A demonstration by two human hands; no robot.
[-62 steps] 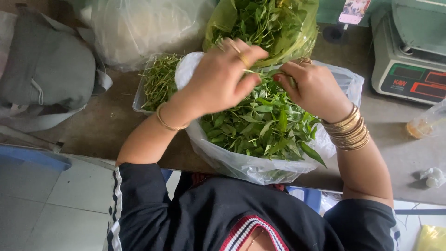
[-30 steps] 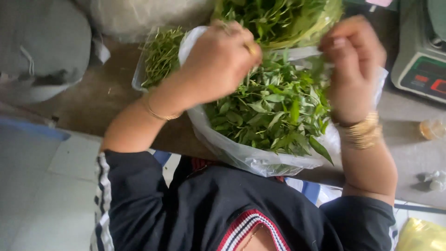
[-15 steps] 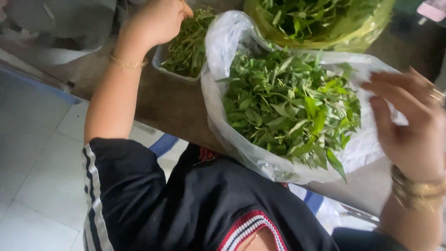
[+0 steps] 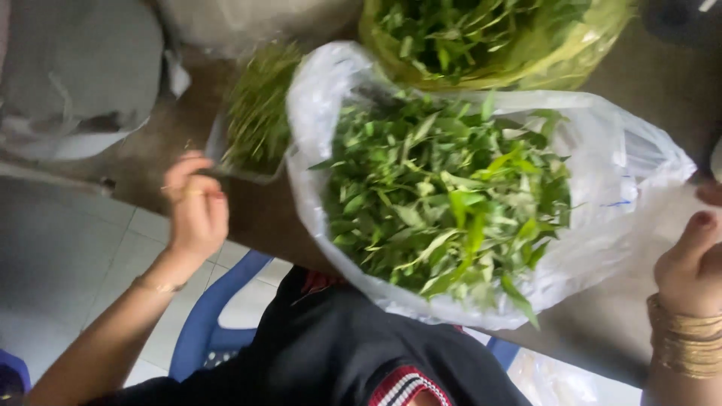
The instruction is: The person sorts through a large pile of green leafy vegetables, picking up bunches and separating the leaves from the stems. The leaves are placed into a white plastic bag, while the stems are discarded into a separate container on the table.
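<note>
A white plastic bag (image 4: 304, 128) full of loose green leaves (image 4: 444, 195) lies open on the brown table (image 4: 256, 218) in front of me. My left hand (image 4: 194, 210) hovers at the table's near edge, just below a clear tray of thin green stems (image 4: 259, 113). Its fingers are loosely curled and nothing shows in them. My right hand (image 4: 692, 259), with gold bangles (image 4: 688, 346) on the wrist, sits at the bag's right side against the plastic. The frame edge cuts it off, so its grip is unclear.
A yellow-green bag of more leaves (image 4: 489, 37) stands behind the white bag. A grey cloth bundle (image 4: 75, 75) lies at the far left. A blue plastic chair (image 4: 207, 323) and tiled floor (image 4: 83, 248) show below the table edge.
Both hands have left the leaves. The left hand went out to the stem tray and has come back to the table edge. The right hand moved off to the bag's right side.
</note>
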